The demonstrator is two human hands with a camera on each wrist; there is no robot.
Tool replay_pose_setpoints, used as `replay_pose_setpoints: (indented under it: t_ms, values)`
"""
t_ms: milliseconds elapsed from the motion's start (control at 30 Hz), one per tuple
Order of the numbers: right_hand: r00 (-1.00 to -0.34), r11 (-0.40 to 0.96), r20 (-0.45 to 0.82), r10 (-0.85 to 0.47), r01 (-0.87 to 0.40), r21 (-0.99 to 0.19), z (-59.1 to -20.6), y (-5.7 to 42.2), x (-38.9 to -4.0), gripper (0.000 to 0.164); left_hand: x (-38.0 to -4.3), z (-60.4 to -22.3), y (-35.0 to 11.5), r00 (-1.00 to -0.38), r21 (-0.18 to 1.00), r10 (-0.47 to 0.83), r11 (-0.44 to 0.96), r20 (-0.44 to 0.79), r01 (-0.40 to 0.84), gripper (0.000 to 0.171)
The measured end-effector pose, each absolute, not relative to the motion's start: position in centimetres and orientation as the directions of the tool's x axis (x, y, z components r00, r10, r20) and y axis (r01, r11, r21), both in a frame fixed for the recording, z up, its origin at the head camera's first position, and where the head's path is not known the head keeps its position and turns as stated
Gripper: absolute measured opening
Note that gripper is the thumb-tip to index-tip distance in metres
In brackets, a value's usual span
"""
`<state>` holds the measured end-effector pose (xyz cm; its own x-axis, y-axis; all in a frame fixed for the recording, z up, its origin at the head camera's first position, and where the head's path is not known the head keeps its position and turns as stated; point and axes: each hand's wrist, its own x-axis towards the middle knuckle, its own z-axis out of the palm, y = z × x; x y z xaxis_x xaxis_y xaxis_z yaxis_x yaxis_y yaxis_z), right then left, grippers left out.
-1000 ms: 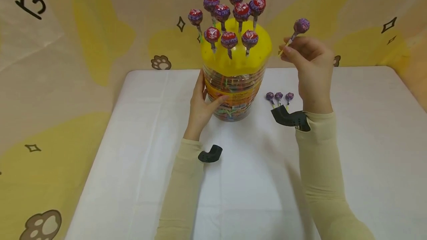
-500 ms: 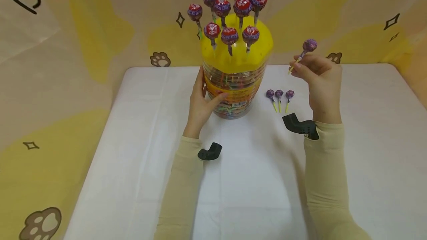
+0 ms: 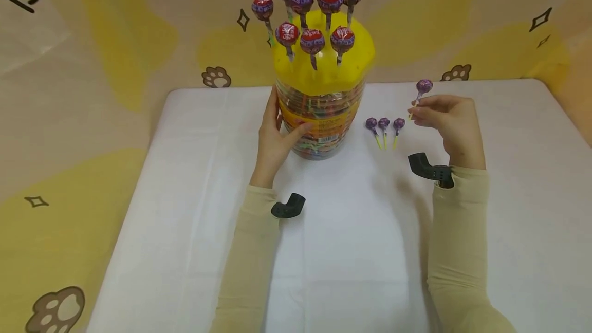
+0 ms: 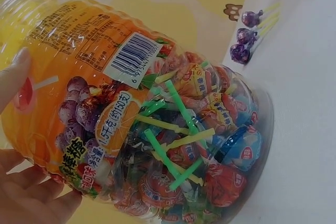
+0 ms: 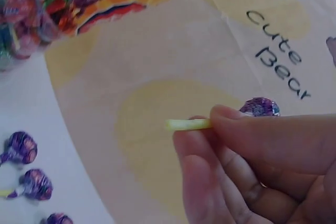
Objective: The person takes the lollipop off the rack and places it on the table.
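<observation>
A clear plastic jar full of wrapped lollipops, with an orange label and a yellow lid, stands at the back of the table. Several red and purple lollipops stick up from the lid. My left hand holds the jar around its left side, thumb across the label. To the right, my right hand pinches the stick of a purple lollipop, candy end up, above the table. The right wrist view shows the bare stick end poking out between thumb and finger.
Three purple lollipops lie on the white table between the jar and my right hand. A yellow patterned cloth hangs behind the table. Dark wrist mounts stick out from both sleeves.
My right hand has moved down and to the right with its lollipop, away from the jar lid. My left hand stays on the jar. The head view has shifted slightly.
</observation>
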<state>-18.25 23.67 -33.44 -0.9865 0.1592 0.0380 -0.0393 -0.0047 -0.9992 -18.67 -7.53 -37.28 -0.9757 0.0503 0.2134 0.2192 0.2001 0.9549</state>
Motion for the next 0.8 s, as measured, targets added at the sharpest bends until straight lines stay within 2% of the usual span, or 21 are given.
replay_pose_setpoints:
  t_ms: [200, 333, 467, 633, 800]
  values:
    - [-0.983, 0.214, -0.116, 0.14, 0.144, -0.966, -35.5, 25.4, -18.8, 0.008, -18.7, -37.2, -7.5, -0.978, 0.958, 0.042, 0.198, 0.203, 0.208, 0.092]
    - [-0.97, 0.299, -0.208, 0.125, 0.237, -0.924, -37.4, 26.4, -19.3, 0.006, -18.7, -37.3, -7.5, -0.979, 0.959, 0.038, 0.199, 0.198, 0.202, 0.092]
    - [-0.95, 0.292, -0.29, 0.114, 0.311, -0.904, -38.8, 27.1, -19.6, 0.01, -18.7, -37.3, -7.4, -0.978, 0.958, 0.041, 0.199, 0.204, 0.208, 0.092]
    - [-0.919, 0.193, -0.383, 0.091, 0.393, -0.899, -39.9, 27.5, -19.8, 0.02, -18.6, -37.2, -7.4, -0.978, 0.96, 0.04, 0.191, 0.203, 0.207, 0.092]
    - [-0.908, 0.17, -0.412, 0.079, 0.419, -0.892, -40.6, 27.7, -20.0, 0.02, -18.7, -37.3, -7.5, -0.98, 0.963, 0.044, 0.183, 0.195, 0.199, 0.091]
